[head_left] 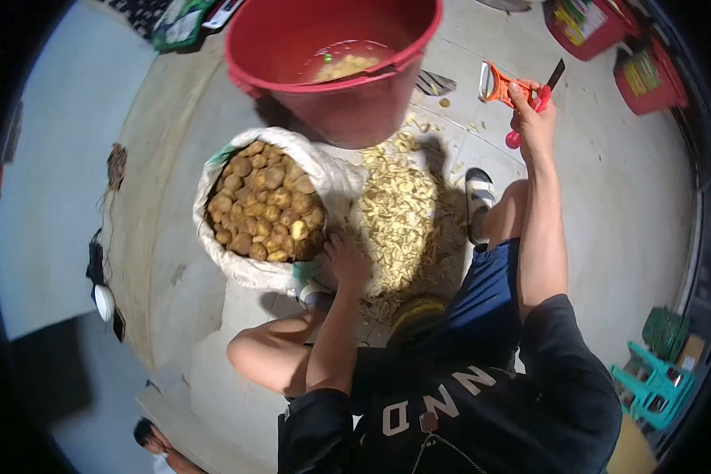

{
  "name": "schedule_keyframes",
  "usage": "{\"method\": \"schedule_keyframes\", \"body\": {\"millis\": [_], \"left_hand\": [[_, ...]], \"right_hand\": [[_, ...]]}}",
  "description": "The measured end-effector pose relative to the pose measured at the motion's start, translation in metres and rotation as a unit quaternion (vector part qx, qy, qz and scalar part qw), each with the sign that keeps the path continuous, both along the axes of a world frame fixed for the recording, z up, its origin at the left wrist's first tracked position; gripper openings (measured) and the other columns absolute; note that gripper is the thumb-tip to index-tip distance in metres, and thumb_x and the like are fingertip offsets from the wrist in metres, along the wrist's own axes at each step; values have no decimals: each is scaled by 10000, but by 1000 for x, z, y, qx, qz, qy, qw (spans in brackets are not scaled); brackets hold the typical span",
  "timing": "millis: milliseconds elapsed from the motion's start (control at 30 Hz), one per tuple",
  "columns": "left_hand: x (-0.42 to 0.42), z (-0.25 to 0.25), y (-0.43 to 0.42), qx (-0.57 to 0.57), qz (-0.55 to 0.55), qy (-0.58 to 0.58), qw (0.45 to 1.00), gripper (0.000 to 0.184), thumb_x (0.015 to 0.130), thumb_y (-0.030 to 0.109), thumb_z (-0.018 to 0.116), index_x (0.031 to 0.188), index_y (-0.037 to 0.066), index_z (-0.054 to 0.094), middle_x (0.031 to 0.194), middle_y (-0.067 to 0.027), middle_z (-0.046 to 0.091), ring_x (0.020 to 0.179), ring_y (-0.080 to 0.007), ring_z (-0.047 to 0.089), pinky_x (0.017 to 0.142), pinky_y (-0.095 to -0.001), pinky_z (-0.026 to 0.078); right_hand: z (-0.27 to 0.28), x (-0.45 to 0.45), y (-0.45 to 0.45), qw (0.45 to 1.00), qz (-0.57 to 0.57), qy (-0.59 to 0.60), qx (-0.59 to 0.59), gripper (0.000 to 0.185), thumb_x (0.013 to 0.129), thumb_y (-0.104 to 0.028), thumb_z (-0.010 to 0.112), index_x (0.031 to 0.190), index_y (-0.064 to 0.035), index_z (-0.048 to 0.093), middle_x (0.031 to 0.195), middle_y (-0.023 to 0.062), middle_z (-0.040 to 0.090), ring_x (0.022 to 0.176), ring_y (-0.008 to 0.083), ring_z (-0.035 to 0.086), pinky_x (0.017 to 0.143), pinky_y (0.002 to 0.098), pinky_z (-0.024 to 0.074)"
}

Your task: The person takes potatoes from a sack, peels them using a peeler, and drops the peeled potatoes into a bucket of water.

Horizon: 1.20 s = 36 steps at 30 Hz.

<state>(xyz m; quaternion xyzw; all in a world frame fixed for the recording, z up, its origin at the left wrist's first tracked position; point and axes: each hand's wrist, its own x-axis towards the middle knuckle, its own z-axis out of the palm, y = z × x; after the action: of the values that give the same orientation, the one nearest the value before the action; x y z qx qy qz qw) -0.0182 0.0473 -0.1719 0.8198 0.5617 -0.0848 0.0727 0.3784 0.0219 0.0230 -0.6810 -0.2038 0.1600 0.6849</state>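
My right hand (536, 120) is raised at the upper right, closed around an orange peeler (498, 85) and a knife (557, 74) with a dark blade and what looks like a red handle. At the right rim of a white woven sack (249, 272), my left hand (346, 257) rests with its fingers apart, holding nothing that I can see. Brown unpeeled potatoes (265, 197) fill the sack, a few showing yellow patches. Pale peelings (399, 213) lie heaped on the floor between my feet, right of the sack.
Beyond the sack stands a large red tub (332, 107) with peeled pieces in liquid. Two red buckets (584, 28) are at the upper right. A teal plastic stool (660, 387) lies at the lower right. Another person (162, 446) is at the lower left.
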Motion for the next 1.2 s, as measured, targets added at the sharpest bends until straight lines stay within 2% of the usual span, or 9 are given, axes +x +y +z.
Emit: {"method": "schedule_keyframes", "body": {"millis": [100,167,233,333,433,700,1000,1100,1200], "left_hand": [[-5,11,12,24,3,2,1000,664,794,204,636,1368,-33,398,1249,-206,521,1172,-393,468,1009,-494,366],[-29,21,43,-134,22,-236,962,464,803,175,603,1214,-33,547,1108,-214,582,1074,-391,513,923,-482,420],[-47,31,59,77,72,-352,930,323,803,168,589,1069,-13,622,1008,-229,604,1009,-405,540,862,-479,451],[-59,69,74,115,91,-149,978,327,808,171,596,1088,1,607,1062,-215,607,1012,-382,566,886,-466,448],[-55,80,77,-49,82,14,995,611,755,241,712,1278,35,474,1137,-225,592,1093,-391,549,947,-461,435],[-39,45,89,78,70,-73,992,526,753,118,683,1249,76,516,1199,-236,509,1222,-426,380,950,-495,428],[-36,35,105,27,62,-31,997,339,836,236,613,1124,58,589,1179,-173,603,1140,-383,540,916,-487,464],[-46,-2,125,-56,174,-394,901,226,810,119,626,1010,15,640,890,-132,686,884,-305,661,780,-400,509],[-4,79,109,-384,309,-687,535,288,923,53,526,1204,-8,533,1136,-173,612,940,-284,630,810,-360,522]], "right_hand": [[0,-22,10,999,44,-29,-11,379,836,-310,768,1040,-28,617,725,-24,589,507,35,421,442,212,326],[0,-35,7,994,57,-86,-40,379,830,-302,775,1030,-21,619,729,-26,584,542,40,440,474,216,350],[-3,-39,-4,993,60,-98,-41,378,828,-298,778,1029,-19,620,730,-25,585,545,42,443,476,218,353],[6,-42,-22,992,55,-112,-29,371,821,-290,784,1019,-20,626,740,-19,595,559,39,452,492,216,357],[10,-42,-42,992,43,-92,-72,366,822,-286,784,1014,-17,627,759,-9,609,584,40,467,515,215,366],[5,-50,-41,989,60,-126,-46,381,829,-253,779,1032,18,604,828,33,648,729,74,583,655,241,477],[-17,-53,-61,982,67,-162,-74,316,837,-161,758,1030,33,601,863,50,665,748,92,599,692,260,502],[-17,-52,-79,979,61,-154,-121,341,820,-168,774,1028,34,595,846,36,651,771,81,585,702,252,495],[-17,-56,-82,985,79,-117,-97,358,802,-169,795,1017,22,582,824,30,647,752,86,586,681,254,497]]}}
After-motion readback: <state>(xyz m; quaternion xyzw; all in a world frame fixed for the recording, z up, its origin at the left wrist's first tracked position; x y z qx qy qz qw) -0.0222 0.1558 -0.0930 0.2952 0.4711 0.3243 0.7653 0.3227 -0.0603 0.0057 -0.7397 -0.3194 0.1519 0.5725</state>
